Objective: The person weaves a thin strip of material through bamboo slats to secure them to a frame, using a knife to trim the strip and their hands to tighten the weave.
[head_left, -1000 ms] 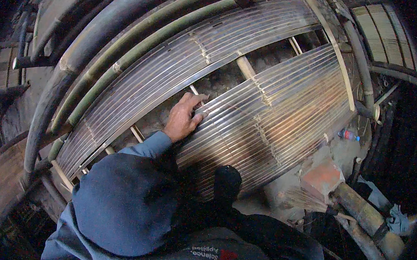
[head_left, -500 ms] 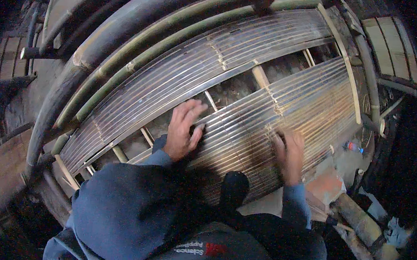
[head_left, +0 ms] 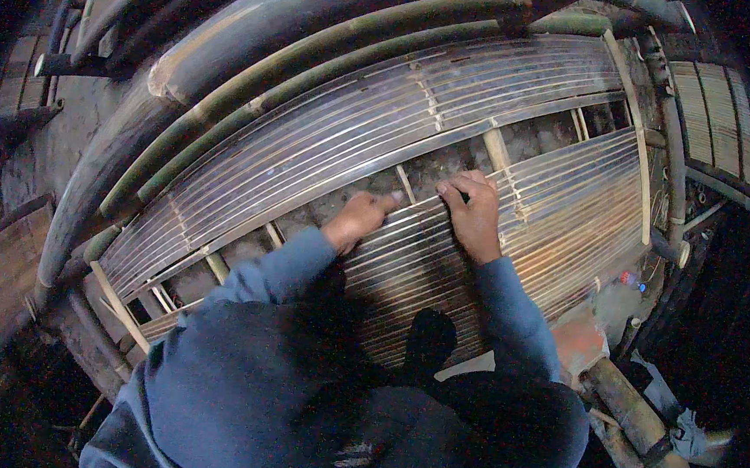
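Note:
A frame of thin bamboo slats lies before me in two sections, a far slat panel and a near slat panel. Between them runs a long gap crossed by bamboo crosspieces. My left hand is closed at the far edge of the near panel, its fingers curled around the edge slat. To its right, my right hand pinches the same slat, thumb and fingertips together. The undersides of both grips are hidden.
Thick bamboo poles curve along the far side. A pale end strip borders the panels at right. A small red-and-blue object lies on the ground, near large bamboo poles at lower right.
My right hand has moved up and left from the middle of the near panel to its far edge. My left hand has shifted slightly right and down, its fingers closing at that edge.

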Demonstrator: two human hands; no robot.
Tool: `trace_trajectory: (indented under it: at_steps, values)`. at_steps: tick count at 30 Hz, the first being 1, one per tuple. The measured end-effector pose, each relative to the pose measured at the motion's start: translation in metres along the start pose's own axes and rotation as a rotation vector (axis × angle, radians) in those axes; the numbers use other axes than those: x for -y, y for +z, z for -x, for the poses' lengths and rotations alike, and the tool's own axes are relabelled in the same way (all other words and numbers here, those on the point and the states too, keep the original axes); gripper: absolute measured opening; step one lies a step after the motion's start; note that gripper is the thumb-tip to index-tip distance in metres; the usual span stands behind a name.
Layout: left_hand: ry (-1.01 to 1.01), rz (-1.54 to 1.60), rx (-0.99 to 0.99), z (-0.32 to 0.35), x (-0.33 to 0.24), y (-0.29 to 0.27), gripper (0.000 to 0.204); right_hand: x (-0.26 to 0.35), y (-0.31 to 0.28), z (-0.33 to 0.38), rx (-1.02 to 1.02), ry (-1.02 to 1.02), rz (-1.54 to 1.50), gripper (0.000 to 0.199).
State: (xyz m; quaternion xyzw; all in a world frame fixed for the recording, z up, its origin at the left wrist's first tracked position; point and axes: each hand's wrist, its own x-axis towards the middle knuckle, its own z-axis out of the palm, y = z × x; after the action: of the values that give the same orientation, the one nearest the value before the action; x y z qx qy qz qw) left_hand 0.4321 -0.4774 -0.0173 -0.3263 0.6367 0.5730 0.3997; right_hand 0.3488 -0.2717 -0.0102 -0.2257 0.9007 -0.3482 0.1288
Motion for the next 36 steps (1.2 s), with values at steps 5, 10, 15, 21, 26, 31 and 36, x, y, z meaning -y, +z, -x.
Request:
trace_trajectory:
  at_steps: [5,10,15,21,26,31,36]
  values:
    - [0.014,0.836,0.242,-0.044,0.005,0.002,0.027,0.006,-0.013,0.028,-0.054,0.578,-1.067,0.020]
    - [0.252,0.535,-0.076,-0.067,0.026,0.021,0.017,-0.008,-0.015,0.040,-0.075,0.487,-0.667,0.025]
    - [0.248,0.500,-0.214,-0.055,0.024,0.024,0.015,-0.018,-0.020,0.039,-0.044,0.434,-0.493,0.026]
    - [0.437,0.757,-0.162,0.001,0.029,0.020,0.027,-0.012,-0.012,0.046,-0.044,0.583,-1.505,0.019]
    - [0.480,1.103,0.196,0.068,-0.004,-0.033,0.024,-0.017,-0.024,0.044,-0.031,0.484,-1.763,0.023]
    - [0.492,0.507,0.060,0.087,-0.030,-0.065,0.018,0.003,-0.068,0.033,-0.008,0.462,-1.627,0.047]
    - [0.736,0.236,-0.069,0.088,-0.036,-0.068,0.016,0.023,-0.068,0.034,0.230,0.546,-1.330,0.063]
